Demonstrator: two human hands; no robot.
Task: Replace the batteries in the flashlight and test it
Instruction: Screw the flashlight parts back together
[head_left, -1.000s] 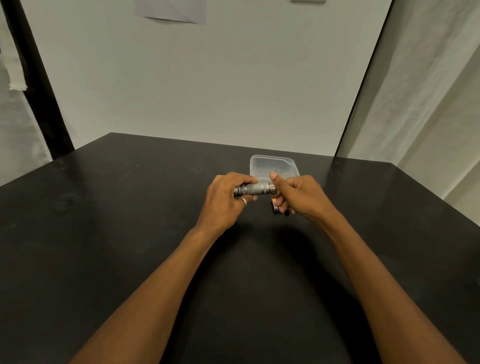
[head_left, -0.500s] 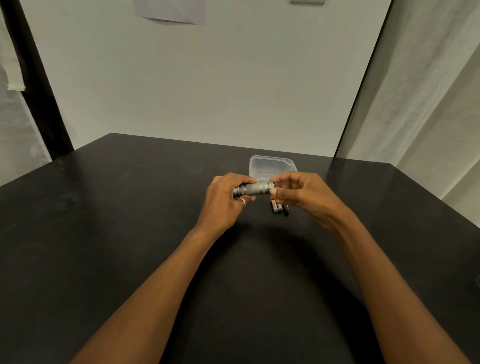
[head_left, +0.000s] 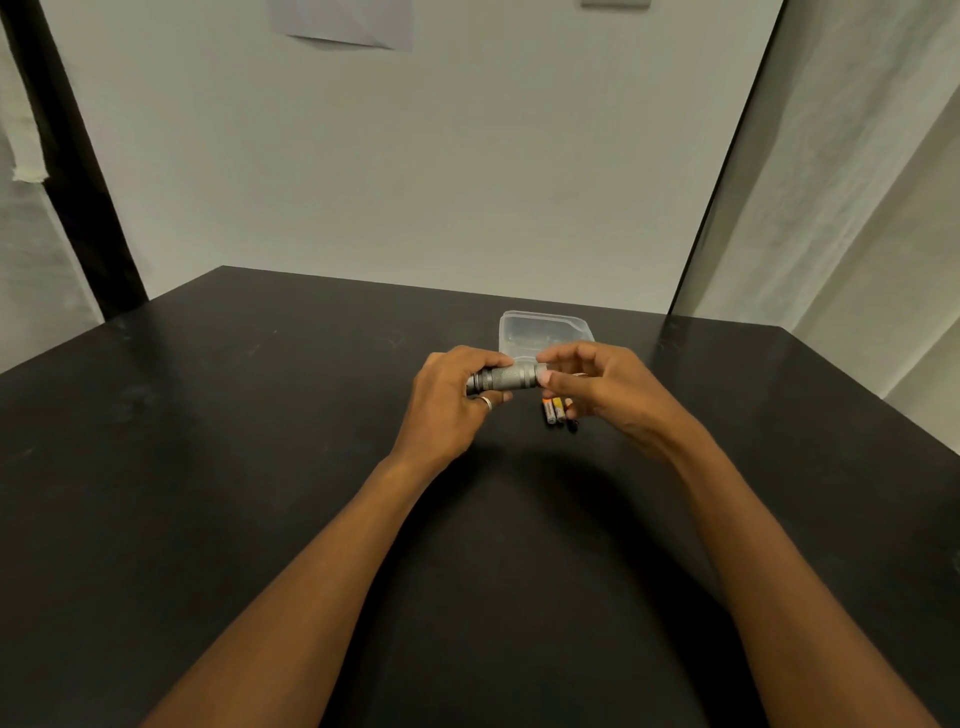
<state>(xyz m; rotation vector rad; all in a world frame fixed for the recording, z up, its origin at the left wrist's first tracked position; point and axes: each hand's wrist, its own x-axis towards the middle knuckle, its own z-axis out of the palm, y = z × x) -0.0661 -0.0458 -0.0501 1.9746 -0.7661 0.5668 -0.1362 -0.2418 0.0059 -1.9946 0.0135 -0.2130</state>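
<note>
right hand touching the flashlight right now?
Touching. Head view: right hand has its thumb tip pressed on the right end of the flashlight, with no gap visible; left hand grips the other end.

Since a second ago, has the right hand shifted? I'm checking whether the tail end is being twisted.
Yes. The right hand has lifted, uncovering the orange-and-black batteries on the black table, below the clear plastic container. Its fingers stay at the grey metal flashlight.

Head-worn view, looking forward and down, close over table (head_left: 208, 467)
</note>
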